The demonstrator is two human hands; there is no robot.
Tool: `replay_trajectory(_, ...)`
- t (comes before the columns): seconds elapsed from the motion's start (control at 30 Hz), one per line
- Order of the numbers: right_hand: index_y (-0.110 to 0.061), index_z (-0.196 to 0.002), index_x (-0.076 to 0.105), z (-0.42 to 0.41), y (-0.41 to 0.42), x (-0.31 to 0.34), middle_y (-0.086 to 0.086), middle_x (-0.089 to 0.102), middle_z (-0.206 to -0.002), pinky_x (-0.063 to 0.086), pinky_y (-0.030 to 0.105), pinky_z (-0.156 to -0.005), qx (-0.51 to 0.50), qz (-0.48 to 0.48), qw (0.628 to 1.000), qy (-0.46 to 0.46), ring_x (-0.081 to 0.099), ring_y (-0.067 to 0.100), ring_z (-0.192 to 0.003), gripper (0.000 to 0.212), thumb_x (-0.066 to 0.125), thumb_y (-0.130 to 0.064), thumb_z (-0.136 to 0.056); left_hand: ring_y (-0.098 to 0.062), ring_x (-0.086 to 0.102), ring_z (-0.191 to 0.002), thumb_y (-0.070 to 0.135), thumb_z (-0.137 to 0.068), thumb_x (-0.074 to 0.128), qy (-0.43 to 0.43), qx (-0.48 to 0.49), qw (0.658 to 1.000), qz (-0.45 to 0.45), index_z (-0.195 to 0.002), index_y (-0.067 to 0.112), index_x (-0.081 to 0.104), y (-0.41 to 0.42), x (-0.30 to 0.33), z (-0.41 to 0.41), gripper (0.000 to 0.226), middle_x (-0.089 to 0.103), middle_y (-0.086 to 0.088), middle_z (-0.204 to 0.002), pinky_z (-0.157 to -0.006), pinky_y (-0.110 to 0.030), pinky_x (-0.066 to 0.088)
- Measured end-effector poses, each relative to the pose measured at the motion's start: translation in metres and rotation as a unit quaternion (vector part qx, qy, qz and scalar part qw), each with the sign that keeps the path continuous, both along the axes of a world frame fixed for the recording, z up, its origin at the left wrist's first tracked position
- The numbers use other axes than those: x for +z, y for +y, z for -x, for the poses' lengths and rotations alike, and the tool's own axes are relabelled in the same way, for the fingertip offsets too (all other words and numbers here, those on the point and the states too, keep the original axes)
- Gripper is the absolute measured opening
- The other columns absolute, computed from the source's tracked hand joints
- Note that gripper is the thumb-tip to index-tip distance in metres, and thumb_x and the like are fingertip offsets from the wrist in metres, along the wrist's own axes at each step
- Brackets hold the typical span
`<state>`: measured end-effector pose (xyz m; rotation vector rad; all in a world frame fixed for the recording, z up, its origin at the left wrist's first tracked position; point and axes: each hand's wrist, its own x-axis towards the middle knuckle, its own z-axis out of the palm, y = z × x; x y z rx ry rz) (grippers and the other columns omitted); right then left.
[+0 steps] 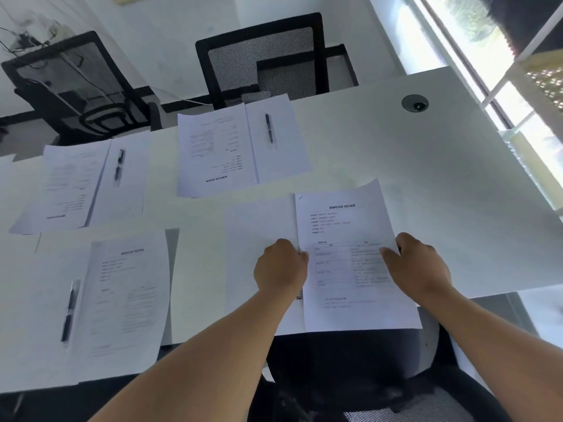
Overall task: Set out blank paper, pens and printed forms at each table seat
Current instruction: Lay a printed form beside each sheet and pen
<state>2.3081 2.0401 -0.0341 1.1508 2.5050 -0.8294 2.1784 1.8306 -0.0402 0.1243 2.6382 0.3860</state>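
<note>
Both hands rest on a white printed form with black text (350,239) lying at the near edge of the white rectangular table (426,178), toward its right end. The left hand (281,266) has its fingers curled over the form's left edge, gripping it there, while the right hand (417,263) presses on the form's right edge with thumb laid on the sheet and fingers bent round the margin. Just left of the form, touching it, lies a blank white sheet of paper (259,223); a small metallic tip, part of a pen (299,297) mostly hidden under the left wrist, shows at the seam between the two sheets.

Three other places are set. At the near left corner lie a second printed form (131,287) and a blank sheet with a black pen (68,312) on it (this part is blurred). Along the far edge, a third printed form (213,150) sits beside a blank sheet bearing a black pen (268,127), in front of a black mesh office chair (262,56). Further left along that edge, a fourth form (67,184) lies beside a sheet with a black pen (119,166), near another black mesh chair (70,83). A round grey cable grommet (415,102) is set near the far right corner.
</note>
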Motion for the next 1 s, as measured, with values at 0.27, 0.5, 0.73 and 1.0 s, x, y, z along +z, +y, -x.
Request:
replay_trajectory(0.27,-0.018,-0.098,0.047,0.007,-0.001,-0.009,0.000,0.063,-0.093,0.057,0.043,-0.070,0.005,-0.053,0.998,-0.014,0.062,0.026,-0.077,0.022,0.045,-0.039,-0.107,-0.018,0.061,-0.068,0.044,-0.105,0.064,0.009,0.000,1.000,-0.001,-0.087,0.020,0.056,-0.001,-0.007,0.000,0.031,0.064,0.003,-0.080,-0.055,-0.030,0.039)
replay_trajectory(0.5,-0.006,-0.133,0.049,0.004,-0.003,-0.005,0.013,0.055,-0.130,0.050,0.049,-0.094,-0.025,-0.085,0.996,-0.019,0.053,0.036,-0.121,0.053,0.061,-0.048,-0.101,-0.023,0.066,-0.074,0.050,-0.105,0.067,0.012,0.003,1.000,-0.020,-0.088,0.019,0.057,-0.003,-0.006,-0.002,0.036,0.065,0.003,-0.081,-0.058,-0.031,0.042)
replay_trajectory(0.73,-0.009,-0.139,0.049,-0.001,-0.011,0.024,0.013,0.051,-0.133,0.045,0.047,-0.101,0.017,-0.139,0.990,-0.034,0.048,0.035,-0.124,0.068,0.059,-0.062,-0.097,-0.021,0.065,-0.076,0.054,-0.104,0.066,0.023,0.001,0.999,-0.025,-0.089,0.018,0.059,-0.029,0.031,0.010,0.039,0.067,0.002,-0.086,-0.057,-0.032,0.040)
replay_trajectory(1.0,-0.018,-0.139,0.053,0.024,-0.031,0.108,0.004,0.053,-0.132,0.043,0.042,-0.104,0.110,-0.181,0.977,-0.010,0.048,0.029,-0.126,0.063,0.050,-0.066,-0.098,-0.033,0.073,-0.088,0.057,-0.101,0.065,0.066,-0.024,0.997,-0.025,-0.100,0.006,0.069,-0.062,0.126,0.033,0.051,0.072,-0.017,-0.097,-0.064,-0.037,0.051)
